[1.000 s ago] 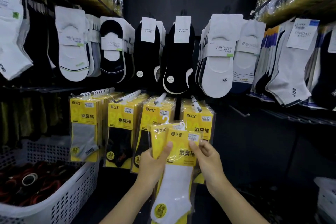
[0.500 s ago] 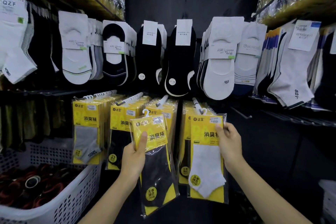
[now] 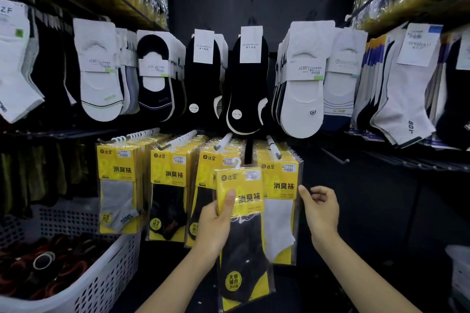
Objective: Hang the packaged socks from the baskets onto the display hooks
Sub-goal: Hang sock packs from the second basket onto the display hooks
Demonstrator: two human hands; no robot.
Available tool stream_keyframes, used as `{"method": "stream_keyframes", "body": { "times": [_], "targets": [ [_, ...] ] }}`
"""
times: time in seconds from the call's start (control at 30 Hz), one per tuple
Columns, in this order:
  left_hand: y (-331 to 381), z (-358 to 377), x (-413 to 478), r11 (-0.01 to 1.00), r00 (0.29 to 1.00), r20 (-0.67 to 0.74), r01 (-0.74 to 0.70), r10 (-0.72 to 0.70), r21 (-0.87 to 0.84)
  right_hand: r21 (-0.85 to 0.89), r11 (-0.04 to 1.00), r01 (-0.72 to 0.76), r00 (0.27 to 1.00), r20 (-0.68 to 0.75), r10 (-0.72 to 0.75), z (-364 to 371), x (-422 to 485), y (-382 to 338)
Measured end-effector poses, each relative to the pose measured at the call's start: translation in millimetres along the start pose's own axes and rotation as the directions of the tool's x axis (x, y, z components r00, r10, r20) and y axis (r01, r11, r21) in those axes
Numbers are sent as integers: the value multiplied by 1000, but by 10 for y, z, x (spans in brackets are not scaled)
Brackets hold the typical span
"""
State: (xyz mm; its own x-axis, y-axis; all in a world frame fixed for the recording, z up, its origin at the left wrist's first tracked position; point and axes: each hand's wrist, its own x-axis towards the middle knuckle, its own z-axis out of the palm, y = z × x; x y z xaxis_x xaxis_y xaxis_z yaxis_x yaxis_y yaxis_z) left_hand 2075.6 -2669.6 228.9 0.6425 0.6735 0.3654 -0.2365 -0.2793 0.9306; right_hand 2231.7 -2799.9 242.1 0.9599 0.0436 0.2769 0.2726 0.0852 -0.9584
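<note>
The left hand (image 3: pixel 215 226) grips a yellow pack of black socks (image 3: pixel 244 236) by its upper left edge, thumb pressed flat on the front and the other fingers curled behind it. The pack hangs upright in the air in front of the lower row of the display rack, overlapping the third and fourth stacks from the left, and the small white hanger (image 3: pixel 237 161) at its top is not on any peg. The right hand (image 3: pixel 321 211) holds nothing. Its fingers are loosely bent and slightly apart, with the fingertips just beside the right edge of the pack of white socks (image 3: pixel 279 211), which hangs at the front of the rightmost peg (image 3: pixel 273 147); whether they touch it cannot be told. A white basket (image 3: pixel 106 274) stands at the lower left below the rack, and low-cut socks (image 3: pixel 248 89) fill the upper row.
</note>
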Motion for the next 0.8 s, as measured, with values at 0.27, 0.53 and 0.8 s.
{"method": "stream_keyframes", "body": {
  "times": [0.27, 0.53, 0.8],
  "targets": [
    [84, 929, -50, 998, 971, 238, -13, 29, -68, 171, 983, -72, 898, 439, -11, -559, -298, -139],
    [86, 1705, -27, 998, 944, 331, 9, 11, -60, 184, 982, -49, 994, 102, 31, -1155, 189, -8],
    [51, 1804, 100, 983, 978, 206, 49, -12, -177, 88, 995, 50, 974, 217, -68, -928, 602, -81]
  ]
}}
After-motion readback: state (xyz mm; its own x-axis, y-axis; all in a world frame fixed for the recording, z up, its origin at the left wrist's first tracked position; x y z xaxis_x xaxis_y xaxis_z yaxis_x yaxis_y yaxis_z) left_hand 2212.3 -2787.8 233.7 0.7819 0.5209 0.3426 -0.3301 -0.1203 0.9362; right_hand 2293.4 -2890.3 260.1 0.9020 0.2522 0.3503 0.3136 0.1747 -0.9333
